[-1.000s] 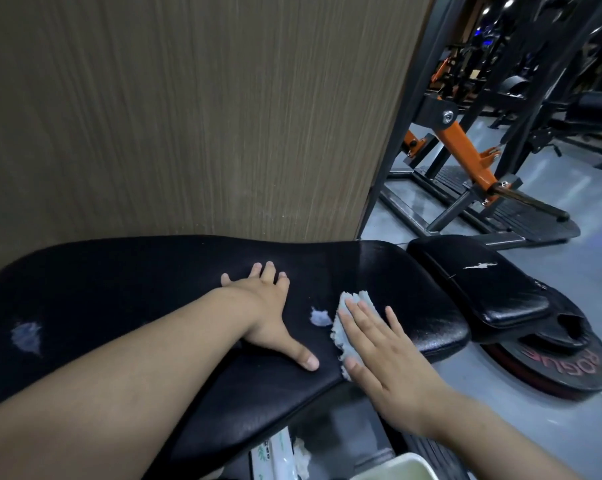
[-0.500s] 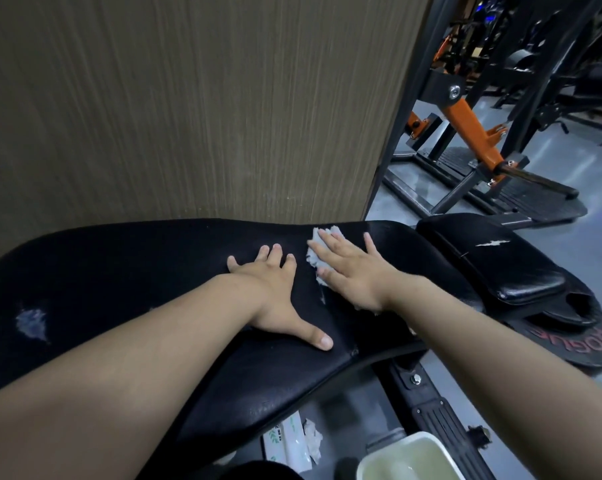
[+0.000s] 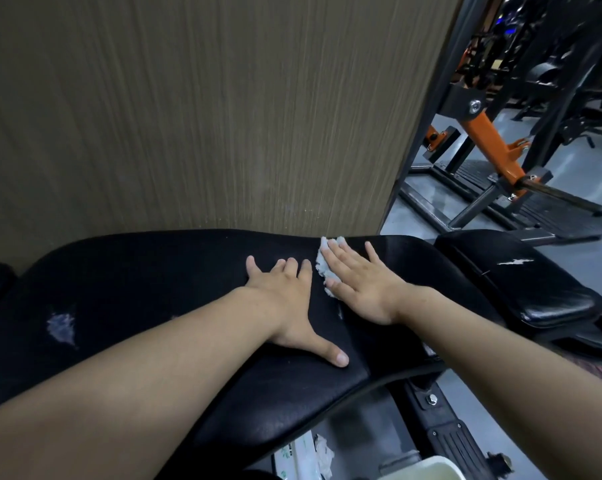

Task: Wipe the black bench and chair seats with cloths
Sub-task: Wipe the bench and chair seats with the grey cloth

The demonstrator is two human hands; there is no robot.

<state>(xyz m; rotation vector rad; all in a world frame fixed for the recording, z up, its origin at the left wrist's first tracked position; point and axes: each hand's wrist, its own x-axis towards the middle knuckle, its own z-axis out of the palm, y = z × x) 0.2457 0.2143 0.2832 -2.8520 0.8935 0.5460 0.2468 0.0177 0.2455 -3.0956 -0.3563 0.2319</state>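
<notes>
Both hands are laid flat on the black bench [image 3: 154, 289]. The left hand [image 3: 285, 299] is pressed palm-down on the middle of the pad, fingers straight and together, the thumb splayed out toward the bench's near edge; nothing is held in it. The right hand [image 3: 358, 285] is spread just beside it, toward the bench's right end, and a crumpled white cloth [image 3: 323, 268] is pinned under its straight fingers rather than grasped. Only the cloth's ragged edge is seen, poking out past the fingertips and along the thumb side, close to the bench's far edge.

The bench's upholstery is seen as dark, slightly glossy and faintly creased, with a pale worn patch [image 3: 62, 327] toward its left end and a small scuff near the right wrist. A separate black seat pad [image 3: 552, 292] is set just past the bench's right end, marked by a white tear [image 3: 514, 261] on its top. A wood-grain wall panel [image 3: 188, 116] stands directly behind the bench. An orange-and-black gym machine [image 3: 493, 147] is seen well beyond the bench's right end. Below the bench's near edge, a white bin [image 3: 427, 469] and a printed packet [image 3: 292, 459] are partly visible on the floor.
</notes>
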